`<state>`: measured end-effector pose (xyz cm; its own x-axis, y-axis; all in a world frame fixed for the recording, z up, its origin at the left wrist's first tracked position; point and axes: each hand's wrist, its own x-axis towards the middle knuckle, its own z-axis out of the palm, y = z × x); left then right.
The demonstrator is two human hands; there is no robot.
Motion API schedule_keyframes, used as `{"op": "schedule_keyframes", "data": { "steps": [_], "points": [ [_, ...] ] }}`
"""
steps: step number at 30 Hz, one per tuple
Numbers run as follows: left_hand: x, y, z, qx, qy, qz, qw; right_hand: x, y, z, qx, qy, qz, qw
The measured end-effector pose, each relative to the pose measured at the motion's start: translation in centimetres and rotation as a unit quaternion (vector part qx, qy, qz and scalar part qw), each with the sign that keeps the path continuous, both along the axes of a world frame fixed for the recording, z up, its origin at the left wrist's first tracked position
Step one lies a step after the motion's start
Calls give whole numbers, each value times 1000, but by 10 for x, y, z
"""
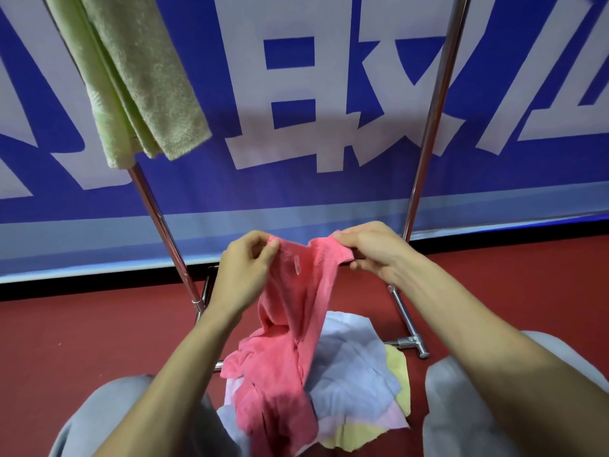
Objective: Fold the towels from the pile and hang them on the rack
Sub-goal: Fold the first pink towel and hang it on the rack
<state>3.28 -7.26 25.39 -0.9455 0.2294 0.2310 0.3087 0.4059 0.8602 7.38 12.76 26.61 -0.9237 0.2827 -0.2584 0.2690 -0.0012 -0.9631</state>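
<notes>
At far left, a folded green towel (138, 80) hangs over the rack (158, 222), whose chrome left upright slants down to a dark red floor (66, 324). Behind it, a blue banner (329, 183) with large white characters covers the far wall across the whole width. It ends in a pale band and a black strip where it meets the floor. Nearer, our grey-trousered left knee (99, 417) shows at the bottom edge.

Our left hand (245, 268) has its fingers curled, with thumb and fingertips pinching one top corner of a pink towel (290, 324). We hold that towel up at centre, its top edge sagging between our hands. Its lower end drapes onto the pile (356, 367) of pale blue, lilac and yellow towels on the floor between our knees. Our right hand (372, 250) grips the other top corner, fingers folded round the cloth.

Farther right, the rack's right upright (432, 120) rises past the banner, and its foot bar (408, 324) rests on the floor just beyond the pile. Our right knee (461, 407) fills the near corner.
</notes>
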Motion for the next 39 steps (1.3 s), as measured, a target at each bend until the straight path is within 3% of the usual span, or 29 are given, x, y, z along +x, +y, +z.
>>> {"op": "schedule_keyframes", "data": {
  "steps": [5,15,23,29,32,34,37,39],
  "points": [
    [8,12,-5,-1,0,31,1000,5,-22,-6,-44,-29,48,997],
    [29,20,1,77,-51,-55,994,4,-17,-10,-200,-79,42,976],
    [27,15,2,31,2,-150,988,11,-15,-3,-233,-88,61,967],
    [24,11,1,-18,89,-133,987,11,-15,-3,-225,-89,82,967],
    [21,10,0,-46,109,-131,984,9,-16,0,-164,-75,85,980],
    [19,11,-2,-60,118,-123,983,8,-14,8,-2,-27,77,997],
    [16,10,0,-40,94,-117,988,5,-6,15,282,61,38,957],
    [13,7,3,6,48,-138,989,3,1,12,325,90,43,940]
  ]
}}
